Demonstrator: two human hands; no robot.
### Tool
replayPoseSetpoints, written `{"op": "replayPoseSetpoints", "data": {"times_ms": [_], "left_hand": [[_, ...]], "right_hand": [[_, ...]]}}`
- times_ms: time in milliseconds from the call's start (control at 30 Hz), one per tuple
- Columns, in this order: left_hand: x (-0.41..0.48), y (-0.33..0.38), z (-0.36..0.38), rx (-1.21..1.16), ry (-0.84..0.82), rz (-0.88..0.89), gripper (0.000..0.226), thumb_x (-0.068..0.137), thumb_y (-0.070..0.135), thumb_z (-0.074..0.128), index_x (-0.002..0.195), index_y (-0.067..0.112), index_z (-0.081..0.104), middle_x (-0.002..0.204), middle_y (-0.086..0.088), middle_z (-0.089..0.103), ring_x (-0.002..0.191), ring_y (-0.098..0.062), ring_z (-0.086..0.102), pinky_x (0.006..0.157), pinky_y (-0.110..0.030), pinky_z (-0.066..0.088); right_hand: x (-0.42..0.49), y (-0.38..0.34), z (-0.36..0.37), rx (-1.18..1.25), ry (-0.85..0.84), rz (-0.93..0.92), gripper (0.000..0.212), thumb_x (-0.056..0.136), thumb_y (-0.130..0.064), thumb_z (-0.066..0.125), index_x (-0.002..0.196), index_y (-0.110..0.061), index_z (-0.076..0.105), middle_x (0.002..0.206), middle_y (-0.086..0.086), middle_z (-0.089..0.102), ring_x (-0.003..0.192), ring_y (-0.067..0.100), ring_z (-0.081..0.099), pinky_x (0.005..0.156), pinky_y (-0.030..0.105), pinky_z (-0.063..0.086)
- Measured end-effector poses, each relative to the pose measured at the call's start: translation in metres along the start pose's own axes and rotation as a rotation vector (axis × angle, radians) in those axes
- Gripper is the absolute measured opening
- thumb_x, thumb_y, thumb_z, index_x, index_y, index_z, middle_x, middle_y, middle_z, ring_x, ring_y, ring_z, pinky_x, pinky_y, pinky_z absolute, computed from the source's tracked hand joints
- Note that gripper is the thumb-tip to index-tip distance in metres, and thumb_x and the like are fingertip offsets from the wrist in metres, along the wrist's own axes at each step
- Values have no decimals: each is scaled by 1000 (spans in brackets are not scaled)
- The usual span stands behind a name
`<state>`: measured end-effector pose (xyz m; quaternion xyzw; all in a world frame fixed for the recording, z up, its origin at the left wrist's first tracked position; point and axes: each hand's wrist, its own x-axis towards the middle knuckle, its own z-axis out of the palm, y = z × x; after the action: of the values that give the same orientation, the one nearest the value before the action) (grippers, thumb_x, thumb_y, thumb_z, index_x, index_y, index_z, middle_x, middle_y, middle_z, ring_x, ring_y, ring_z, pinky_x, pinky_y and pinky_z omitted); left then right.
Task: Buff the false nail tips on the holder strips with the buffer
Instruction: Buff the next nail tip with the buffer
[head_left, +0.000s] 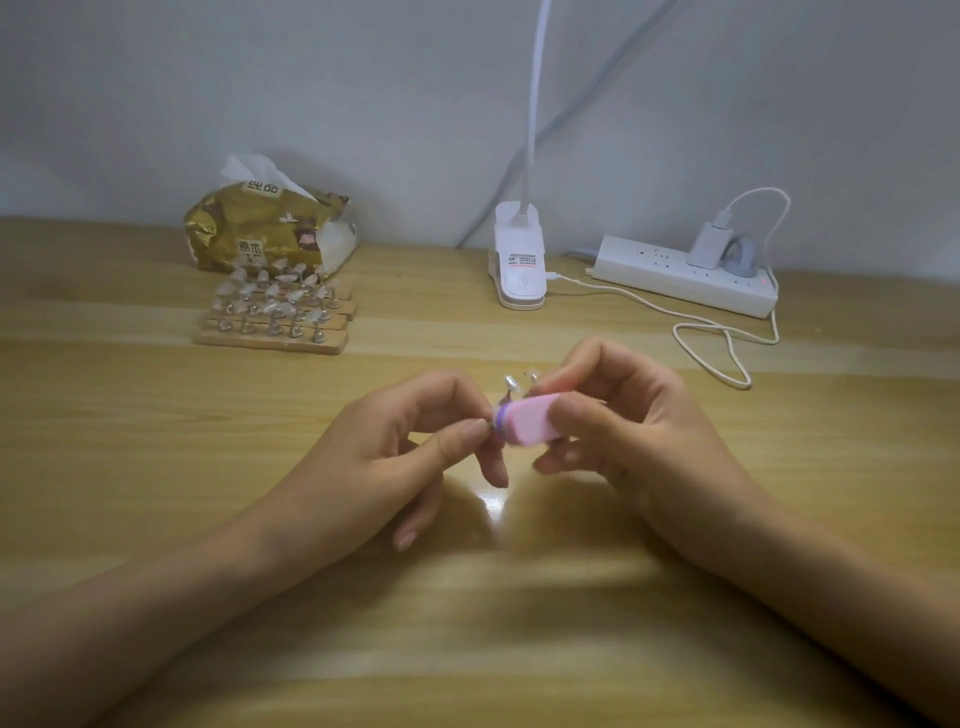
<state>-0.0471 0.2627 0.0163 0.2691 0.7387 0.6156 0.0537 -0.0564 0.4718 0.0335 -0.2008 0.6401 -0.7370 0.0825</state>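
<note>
My right hand (618, 431) grips a pink buffer block (524, 423) with a purple band at its left end, thumb on its near face. My left hand (410, 441) pinches a small holder piece, mostly hidden behind the buffer, between thumb and fingers. Two clear false nail tips (511, 383) on metal stems stick up just behind the buffer. Both hands hover above the wooden desk at its middle. Several wooden holder strips (275, 317) carrying clear nail tips lie stacked at the back left.
A gold tissue pack (270, 228) stands behind the strips. A white clip lamp (519, 260) sits at the back centre, its neck rising out of view. A white power strip (685, 275) with a charger and a looping white cable (717, 353) lies at the back right.
</note>
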Motion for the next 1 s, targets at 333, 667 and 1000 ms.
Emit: {"op": "replayPoseSetpoints", "data": {"times_ms": [333, 667, 1000], "left_hand": [[-1, 2, 0, -11, 0, -23, 21, 88, 43, 58, 85, 23, 61, 75, -2, 68, 30, -10, 36, 37, -12, 28], [-1, 0, 0, -4, -5, -35, 20, 87, 43, 58, 83, 24, 61, 71, 0, 66, 29, -10, 36, 36, -11, 27], [0, 1, -1, -21, 6, -34, 19, 89, 38, 60, 84, 20, 61, 68, -1, 65, 29, -10, 34, 37, -10, 26]], "right_hand": [[-1, 4, 3, -25, -42, 1, 15, 79, -11, 80, 75, -20, 69, 82, -1, 71, 62, 9, 63, 60, 21, 56], [3, 5, 1, -40, 39, -16, 19, 78, -7, 81, 73, -16, 64, 76, 0, 69, 59, 7, 62, 55, 18, 53], [2, 3, 2, -27, 81, -18, 18, 75, -9, 79, 75, -12, 62, 75, -2, 68, 57, 6, 60, 53, 18, 52]]}}
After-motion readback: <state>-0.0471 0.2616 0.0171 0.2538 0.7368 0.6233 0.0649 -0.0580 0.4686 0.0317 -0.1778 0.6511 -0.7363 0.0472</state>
